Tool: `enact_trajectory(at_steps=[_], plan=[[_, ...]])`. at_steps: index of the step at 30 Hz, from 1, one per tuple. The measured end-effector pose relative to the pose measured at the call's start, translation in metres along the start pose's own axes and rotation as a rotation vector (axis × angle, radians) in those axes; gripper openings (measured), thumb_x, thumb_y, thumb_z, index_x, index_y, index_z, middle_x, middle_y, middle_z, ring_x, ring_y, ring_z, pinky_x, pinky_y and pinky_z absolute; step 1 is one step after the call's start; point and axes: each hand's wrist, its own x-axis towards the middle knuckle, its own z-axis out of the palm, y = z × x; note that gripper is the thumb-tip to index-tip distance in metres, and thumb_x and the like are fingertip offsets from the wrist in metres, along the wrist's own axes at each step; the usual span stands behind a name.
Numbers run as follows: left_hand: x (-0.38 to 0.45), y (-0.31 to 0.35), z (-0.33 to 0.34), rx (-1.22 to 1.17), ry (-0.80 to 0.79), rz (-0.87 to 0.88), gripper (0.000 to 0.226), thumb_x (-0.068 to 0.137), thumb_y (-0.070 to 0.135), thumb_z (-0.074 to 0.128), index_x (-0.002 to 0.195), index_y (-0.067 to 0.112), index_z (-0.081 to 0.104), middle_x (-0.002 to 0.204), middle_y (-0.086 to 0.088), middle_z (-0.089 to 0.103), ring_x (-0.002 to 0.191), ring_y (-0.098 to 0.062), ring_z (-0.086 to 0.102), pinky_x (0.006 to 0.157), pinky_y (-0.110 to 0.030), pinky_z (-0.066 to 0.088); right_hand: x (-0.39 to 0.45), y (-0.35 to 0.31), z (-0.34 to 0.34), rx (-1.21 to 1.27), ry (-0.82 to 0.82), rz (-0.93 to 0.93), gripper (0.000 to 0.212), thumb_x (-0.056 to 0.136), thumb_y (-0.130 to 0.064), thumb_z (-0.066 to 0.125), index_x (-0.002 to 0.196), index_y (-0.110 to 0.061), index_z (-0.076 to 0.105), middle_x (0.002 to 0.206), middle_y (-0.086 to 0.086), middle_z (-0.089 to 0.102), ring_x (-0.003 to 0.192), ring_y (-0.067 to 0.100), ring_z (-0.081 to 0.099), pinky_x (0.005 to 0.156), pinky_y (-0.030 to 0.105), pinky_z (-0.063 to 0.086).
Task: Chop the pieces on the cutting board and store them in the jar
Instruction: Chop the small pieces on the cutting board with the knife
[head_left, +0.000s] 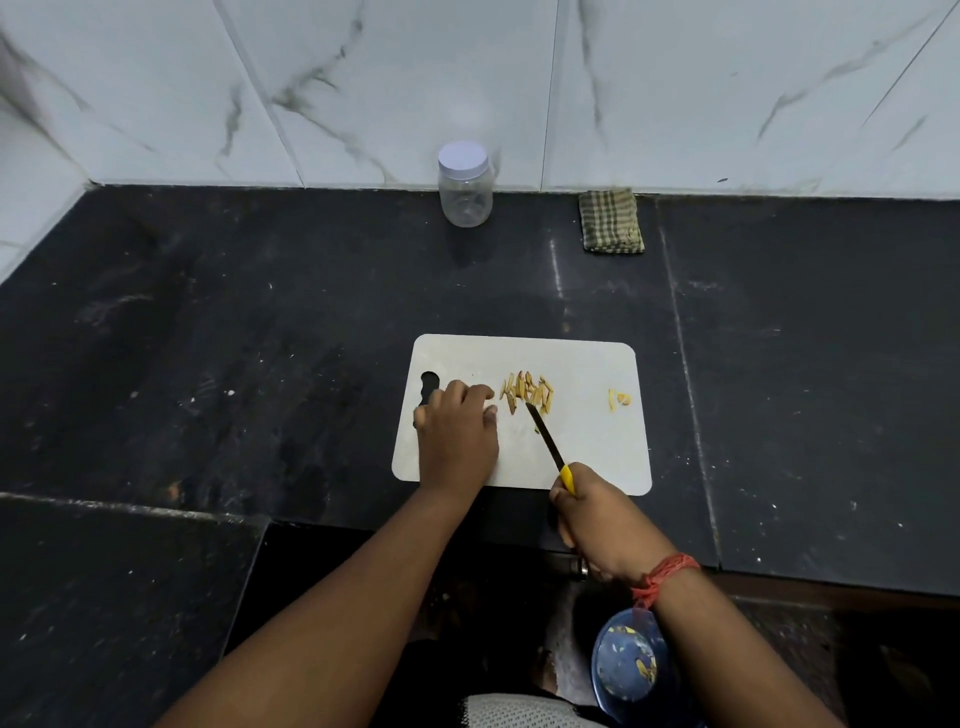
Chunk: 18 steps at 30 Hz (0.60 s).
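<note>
No readable text, label, brand, number or sign anywhere in view. The jar (465, 184), standing well beyond the gripped knife (546, 436), shows a plain lid and clear unmarked walls; the cutting board (587, 457) under the blade is blank. The folded cloth (612, 221) bears only a check pattern, no lettering.

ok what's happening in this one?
A person is chopping at a black counter. The right hand grips a yellow-handled knife, its tip at a cluster of yellowish slivers on the white cutting board. The left hand rests on the board beside them. A few pieces lie apart near the board's right edge. The jar stands by the wall, lid on, apparently empty.
</note>
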Motion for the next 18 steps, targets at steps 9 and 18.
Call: enact_trajectory(at_steps=[9, 18], plan=[[0.011, -0.043, -0.016, 0.011, -0.053, -0.002, 0.019, 0.089, 0.026, 0.065, 0.107, 0.020, 0.068, 0.107, 0.000, 0.059, 0.099, -0.024, 0.052, 0.085, -0.042, 0.038, 0.016, -0.030, 0.006, -0.039, -0.010, -0.009, 0.020, 0.103, -0.028, 0.036, 0.096, -0.011, 0.045, 0.067, 0.006, 0.059, 0.029, 0.005, 0.037, 0.034, 0.018, 0.031], [0.012, -0.048, -0.022, 0.033, -0.160, 0.054, 0.020, 0.094, 0.040, 0.056, 0.090, 0.023, 0.065, 0.098, 0.004, 0.060, 0.094, -0.019, 0.054, 0.085, -0.039, 0.038, 0.029, -0.052, 0.010, -0.019, 0.017, 0.010, 0.019, 0.103, -0.027, 0.037, 0.098, -0.011, 0.046, 0.067, 0.007, 0.060, 0.029, 0.007, 0.037, 0.034, 0.016, 0.031]])
